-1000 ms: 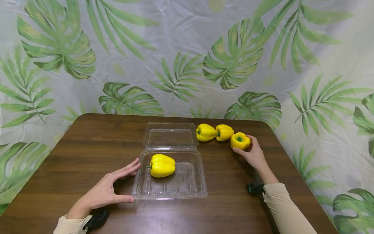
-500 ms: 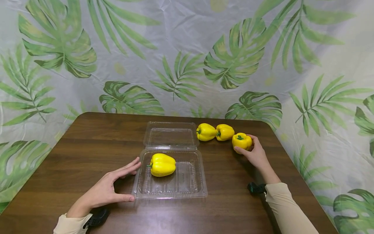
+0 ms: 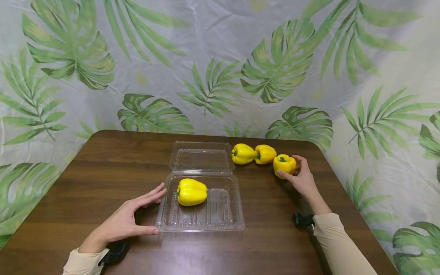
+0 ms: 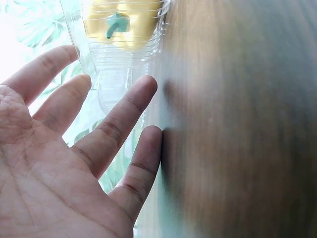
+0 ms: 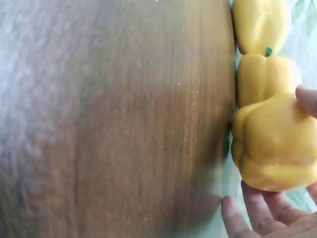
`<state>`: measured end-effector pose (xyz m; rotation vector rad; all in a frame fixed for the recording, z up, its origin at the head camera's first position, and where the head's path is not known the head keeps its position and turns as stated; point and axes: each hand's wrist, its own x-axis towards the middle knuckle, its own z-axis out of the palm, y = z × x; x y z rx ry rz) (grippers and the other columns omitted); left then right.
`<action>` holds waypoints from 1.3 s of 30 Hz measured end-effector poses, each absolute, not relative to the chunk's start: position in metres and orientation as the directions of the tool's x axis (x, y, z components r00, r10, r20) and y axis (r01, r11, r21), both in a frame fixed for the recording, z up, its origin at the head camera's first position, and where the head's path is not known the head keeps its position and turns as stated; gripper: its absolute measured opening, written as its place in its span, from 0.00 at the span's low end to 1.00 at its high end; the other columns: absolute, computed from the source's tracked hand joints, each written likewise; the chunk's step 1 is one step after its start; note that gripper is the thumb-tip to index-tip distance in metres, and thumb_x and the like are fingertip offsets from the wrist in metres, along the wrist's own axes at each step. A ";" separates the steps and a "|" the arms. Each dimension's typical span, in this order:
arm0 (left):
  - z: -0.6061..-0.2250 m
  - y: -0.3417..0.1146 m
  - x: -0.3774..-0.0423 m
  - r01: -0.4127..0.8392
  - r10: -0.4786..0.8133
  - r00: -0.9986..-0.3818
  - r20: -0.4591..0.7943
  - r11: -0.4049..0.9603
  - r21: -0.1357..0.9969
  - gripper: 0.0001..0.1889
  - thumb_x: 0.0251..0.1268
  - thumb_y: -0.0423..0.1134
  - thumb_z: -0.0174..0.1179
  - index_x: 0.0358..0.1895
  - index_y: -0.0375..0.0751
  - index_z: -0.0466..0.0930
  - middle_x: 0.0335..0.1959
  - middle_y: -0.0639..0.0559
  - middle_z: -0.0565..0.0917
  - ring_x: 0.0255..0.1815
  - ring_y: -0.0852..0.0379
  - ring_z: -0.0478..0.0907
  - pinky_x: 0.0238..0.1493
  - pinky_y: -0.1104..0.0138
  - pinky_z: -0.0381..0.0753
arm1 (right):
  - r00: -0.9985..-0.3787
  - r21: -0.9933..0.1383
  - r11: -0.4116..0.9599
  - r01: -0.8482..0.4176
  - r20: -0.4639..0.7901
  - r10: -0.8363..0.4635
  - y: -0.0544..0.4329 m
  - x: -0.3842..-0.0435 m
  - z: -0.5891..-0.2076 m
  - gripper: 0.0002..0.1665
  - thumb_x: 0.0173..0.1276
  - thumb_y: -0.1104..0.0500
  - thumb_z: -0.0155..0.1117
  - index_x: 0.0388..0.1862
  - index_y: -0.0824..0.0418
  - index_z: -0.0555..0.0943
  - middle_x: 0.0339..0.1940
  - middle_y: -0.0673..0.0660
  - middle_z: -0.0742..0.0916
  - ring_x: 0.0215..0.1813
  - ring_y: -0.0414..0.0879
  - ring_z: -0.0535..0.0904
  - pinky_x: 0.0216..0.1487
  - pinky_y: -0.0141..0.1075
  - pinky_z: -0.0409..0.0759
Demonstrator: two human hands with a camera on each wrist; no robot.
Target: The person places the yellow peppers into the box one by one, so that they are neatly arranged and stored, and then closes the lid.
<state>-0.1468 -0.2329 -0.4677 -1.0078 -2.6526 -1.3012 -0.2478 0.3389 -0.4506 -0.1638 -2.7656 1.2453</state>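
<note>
My right hand (image 3: 303,179) grips a yellow bell pepper (image 3: 284,165) between thumb and fingers, its green stem facing up. In the right wrist view that pepper (image 5: 277,144) fills the space between the thumb and the fingers below. My left hand (image 3: 132,219) lies at the left edge of a clear plastic clamshell container (image 3: 223,225), fingers spread and thumb by its front corner. In the left wrist view the fingers (image 4: 119,121) are extended beside the container's wall. Another yellow bell pepper (image 3: 192,192) lies on its side in the container's left half.
Two more yellow bell peppers, one (image 3: 243,154) by the lid and one (image 3: 265,154) beside it, lie at the back of the wooden table (image 3: 103,172). The container's lid (image 3: 203,156) lies folded back flat. A leaf-patterned cloth (image 3: 220,57) hangs behind the table.
The pepper in my right hand has shifted slightly right and turned, its stem tipping toward the back. My left hand and the container stay in place; the view drifts slightly.
</note>
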 end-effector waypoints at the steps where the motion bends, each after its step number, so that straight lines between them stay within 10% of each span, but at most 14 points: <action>1: -0.468 -0.233 -0.147 0.557 0.541 -0.791 0.286 0.444 0.702 0.52 0.54 0.50 0.84 0.83 0.47 0.68 0.87 0.46 0.64 0.66 0.65 0.82 0.72 0.82 0.62 | -0.989 -0.748 0.662 0.050 0.057 0.139 0.339 -0.248 -0.450 0.56 0.73 0.41 0.73 0.86 0.60 0.54 0.70 0.73 0.74 0.63 0.63 0.74 0.62 0.49 0.75; 39: -0.468 -0.233 -0.147 0.579 0.552 -0.777 0.303 0.436 0.689 0.51 0.56 0.50 0.84 0.83 0.46 0.68 0.87 0.45 0.64 0.65 0.65 0.83 0.71 0.81 0.64 | -0.996 -0.715 0.695 -0.082 0.033 -0.084 0.341 -0.243 -0.417 0.50 0.72 0.40 0.75 0.88 0.45 0.63 0.74 0.67 0.79 0.64 0.61 0.78 0.51 0.38 0.81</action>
